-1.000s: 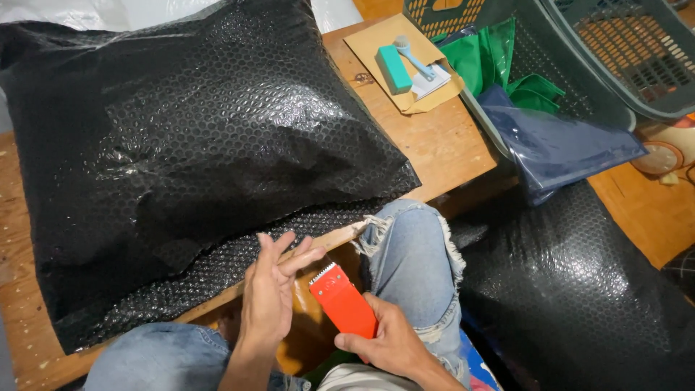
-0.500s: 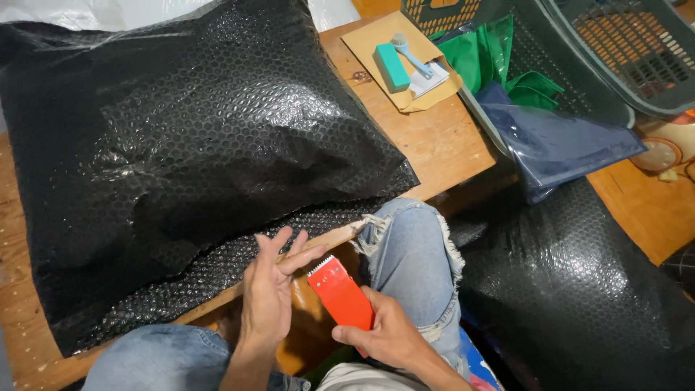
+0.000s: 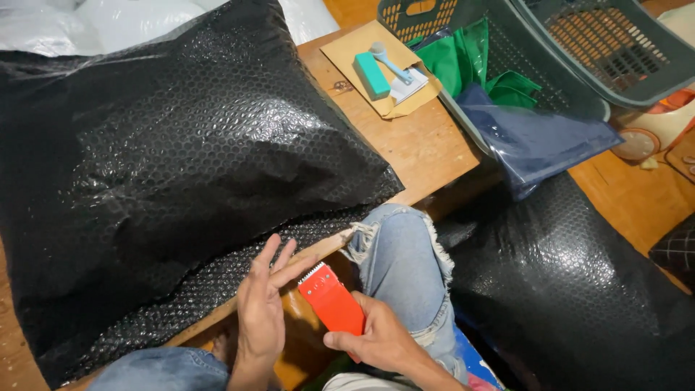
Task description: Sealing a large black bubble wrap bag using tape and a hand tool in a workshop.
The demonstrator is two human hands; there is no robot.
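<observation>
1. Nearest, the right hand is closed around the back of a red tape cutter, its toothed metal edge pointing up and away toward the counter's near edge.
2. Just beside it, the left hand is spread, fingers fanned and open, the fingertips reaching toward the cutter's teeth; whether a strip of clear tape runs between them is, I think, too faint to tell.
3. Both hands hang over the lap, between the knees in torn jeans, just below the near edge of the wooden counter.
4. On the counter lies a large bundle of black bubble wrap, covering most of it and overhanging the near edge.
5. At the far right corner sit a brown envelope with a teal block on it.
6. Beyond the right edge stand green baskets with green and blue bags.
7. The step looks like drawing tape; next, a free end must probably be pinched and carried up to the bundle.
</observation>
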